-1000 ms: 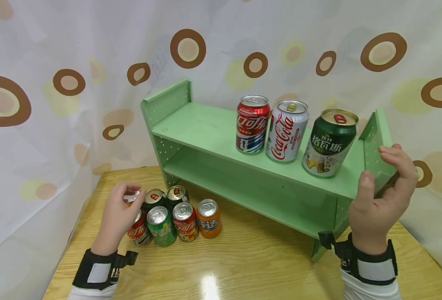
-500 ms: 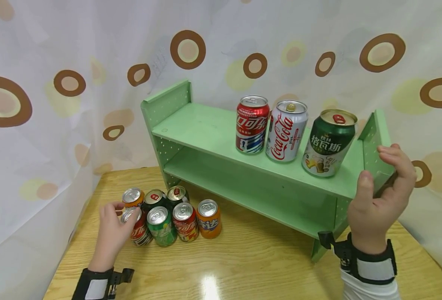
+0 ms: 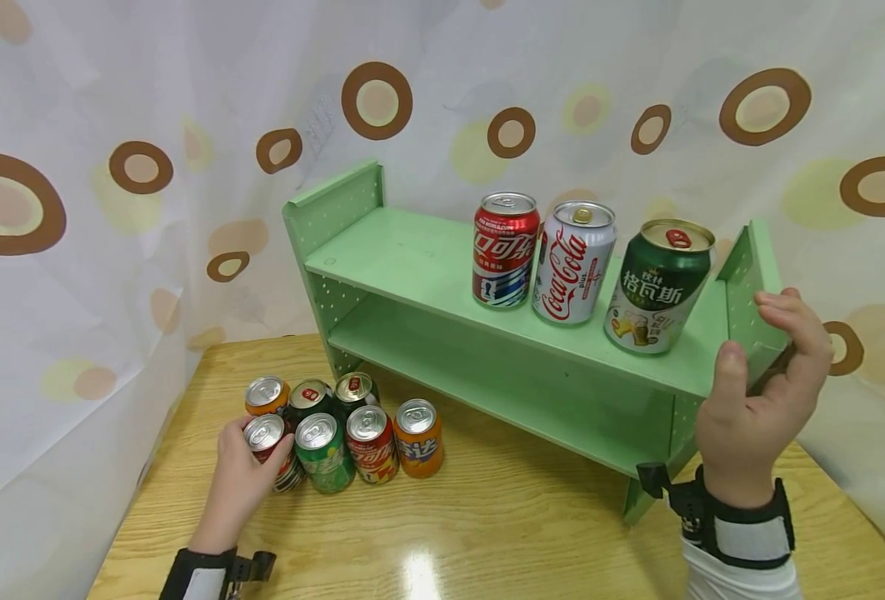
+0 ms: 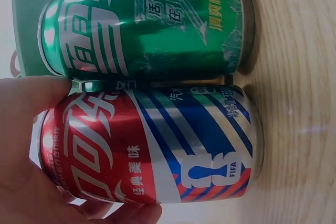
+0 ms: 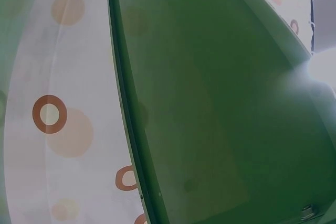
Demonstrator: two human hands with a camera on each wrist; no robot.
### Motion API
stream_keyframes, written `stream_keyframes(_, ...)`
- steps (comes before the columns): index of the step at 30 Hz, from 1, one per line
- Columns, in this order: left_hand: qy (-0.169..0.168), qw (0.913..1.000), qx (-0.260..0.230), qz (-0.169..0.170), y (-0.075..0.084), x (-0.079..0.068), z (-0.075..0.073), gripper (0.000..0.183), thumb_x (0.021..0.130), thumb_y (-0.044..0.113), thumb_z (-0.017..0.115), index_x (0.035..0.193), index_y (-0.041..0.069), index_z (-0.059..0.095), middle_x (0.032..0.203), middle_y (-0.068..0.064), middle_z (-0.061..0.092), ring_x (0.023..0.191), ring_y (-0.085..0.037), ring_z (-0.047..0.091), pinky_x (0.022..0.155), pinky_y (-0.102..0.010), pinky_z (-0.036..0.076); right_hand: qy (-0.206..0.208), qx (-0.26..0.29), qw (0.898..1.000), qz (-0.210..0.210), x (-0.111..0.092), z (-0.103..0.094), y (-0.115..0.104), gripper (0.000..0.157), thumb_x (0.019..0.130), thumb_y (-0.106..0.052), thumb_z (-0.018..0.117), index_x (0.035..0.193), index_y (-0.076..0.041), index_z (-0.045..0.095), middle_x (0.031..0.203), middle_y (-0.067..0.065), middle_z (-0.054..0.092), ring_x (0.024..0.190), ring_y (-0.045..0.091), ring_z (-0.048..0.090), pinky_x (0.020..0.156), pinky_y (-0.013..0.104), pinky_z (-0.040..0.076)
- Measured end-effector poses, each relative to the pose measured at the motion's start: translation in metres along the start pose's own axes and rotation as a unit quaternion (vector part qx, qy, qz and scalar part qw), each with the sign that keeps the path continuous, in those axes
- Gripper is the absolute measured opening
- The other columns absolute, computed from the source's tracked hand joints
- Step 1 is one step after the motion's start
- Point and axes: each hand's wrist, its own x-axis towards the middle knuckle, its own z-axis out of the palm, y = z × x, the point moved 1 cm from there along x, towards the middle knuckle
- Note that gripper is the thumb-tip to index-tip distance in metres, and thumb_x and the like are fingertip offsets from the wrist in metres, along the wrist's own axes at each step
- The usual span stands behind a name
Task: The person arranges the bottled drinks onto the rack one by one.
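Note:
My left hand (image 3: 243,483) grips a red cola can (image 4: 142,148) with blue stripes, thumb on one side and fingers round the other. The can stands on the table, at the left of a cluster. Beside it is a green soda can (image 3: 324,452), followed by another red cola can (image 3: 372,446) and an orange soda can (image 3: 419,440). Behind them stand a second orange can (image 3: 266,395) and two dark cans with gold tops (image 3: 310,397). At the right end of the green shelf (image 3: 502,392), my right hand (image 3: 761,408) holds the side panel between thumb and fingers.
On the upper shelf stand a red cola can (image 3: 506,250), a white cola can (image 3: 574,262) and a green kvass can (image 3: 660,286). The shelf stands at an angle on a wooden table (image 3: 502,533). A patterned curtain (image 3: 442,50) hangs behind.
My left hand has let go at the rear orange can, drawn back toward me, and closed round the front-left red cola can. My right hand has stayed at the shelf's end.

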Motion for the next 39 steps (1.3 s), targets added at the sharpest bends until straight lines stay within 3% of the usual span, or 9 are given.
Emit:
stream_keyframes(8,-0.049,0.9971,-0.045,-0.037,-0.005,-0.001,-0.002,0.079,0.101,0.020,0.066,0.151,-0.013,0.014,0.151,-0.039,0.028,0.142,-0.053,0.035,0.116,-0.067,0.034,0.001,0.003,1.000,-0.001,0.000,0.001,0.000,0.020,0.084,0.000,0.056,0.100,0.011,0.056,0.112,0.015,0.063,0.120,0.027,0.056,0.127,0.045,0.024)
stream_keyframes(17,-0.079,0.9949,-0.053,-0.033,-0.013,0.000,-0.001,0.094,0.091,0.012,0.077,0.153,-0.011,0.010,0.153,-0.040,0.029,0.143,-0.055,0.034,0.118,-0.067,0.030,0.002,0.000,1.000,-0.003,0.001,0.000,-0.001,0.020,0.084,-0.001,0.056,0.101,0.011,0.056,0.113,0.015,0.063,0.120,0.028,0.056,0.127,0.045,0.024)
stream_keyframes(28,-0.065,0.9952,-0.032,-0.067,-0.021,0.000,0.001,0.091,0.089,0.018,0.080,0.152,-0.008,0.021,0.152,-0.035,0.037,0.142,-0.052,0.039,0.116,-0.066,0.034,0.001,-0.002,1.000,0.001,0.001,0.000,0.000,0.021,0.084,-0.002,0.057,0.101,0.011,0.056,0.112,0.014,0.063,0.120,0.027,0.056,0.127,0.045,0.024)
stream_keyframes(39,-0.050,0.9971,-0.014,-0.057,-0.022,0.001,0.000,0.085,0.089,0.023,0.081,0.149,-0.006,0.028,0.148,-0.032,0.045,0.138,-0.050,0.046,0.112,-0.065,0.040,-0.002,-0.003,1.000,0.002,0.001,0.000,0.000,0.021,0.084,0.000,0.055,0.102,0.011,0.056,0.114,0.014,0.063,0.121,0.028,0.055,0.127,0.045,0.024)
